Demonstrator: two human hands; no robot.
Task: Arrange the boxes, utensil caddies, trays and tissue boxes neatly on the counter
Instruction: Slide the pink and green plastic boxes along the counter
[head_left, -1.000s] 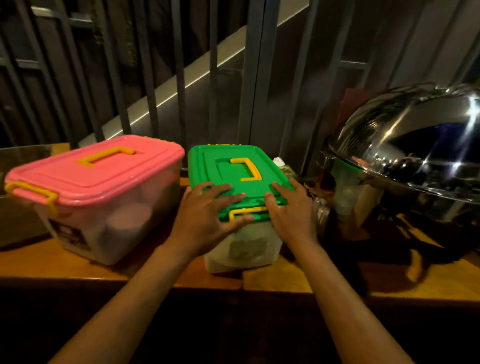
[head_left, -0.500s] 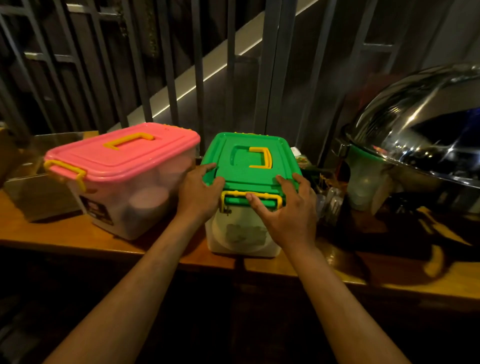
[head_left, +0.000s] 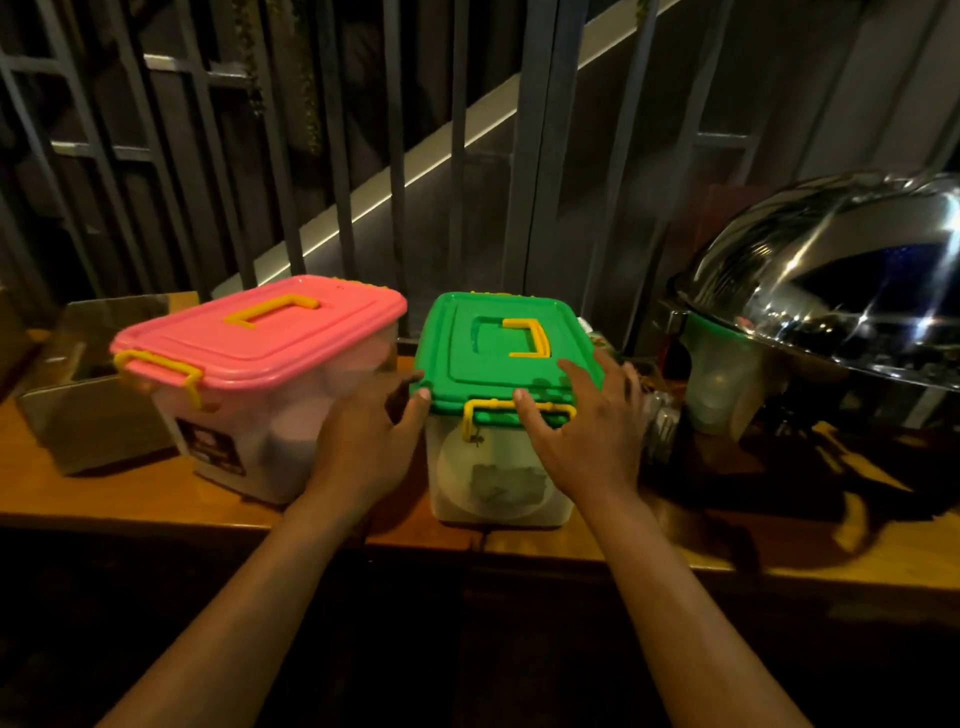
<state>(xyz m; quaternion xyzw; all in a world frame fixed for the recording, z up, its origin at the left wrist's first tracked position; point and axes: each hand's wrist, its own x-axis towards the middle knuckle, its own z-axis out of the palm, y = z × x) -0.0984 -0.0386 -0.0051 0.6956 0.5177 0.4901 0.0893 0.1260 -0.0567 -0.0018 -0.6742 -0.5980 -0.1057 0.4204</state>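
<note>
Head view: the green-lidded box (head_left: 501, 410) stands near the front edge of the wooden desk (head_left: 675, 540), just beside the pink-lidded box (head_left: 260, 384) on its left, a narrow gap between them. The left hand (head_left: 363, 441) lies against the green box's left side, fingers (head_left: 421, 405) spread wide, thumb tip at the lid's corner. The right hand (head_left: 582, 431) rests over the lid's front right, fingers splayed, thumb by the yellow latch (head_left: 498, 408). A steel dome cover (head_left: 831, 291) sits at the right.

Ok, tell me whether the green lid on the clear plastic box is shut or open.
Shut: the green lid sits flat on the clear plastic box, and its yellow front latch is folded down over the rim.
</note>
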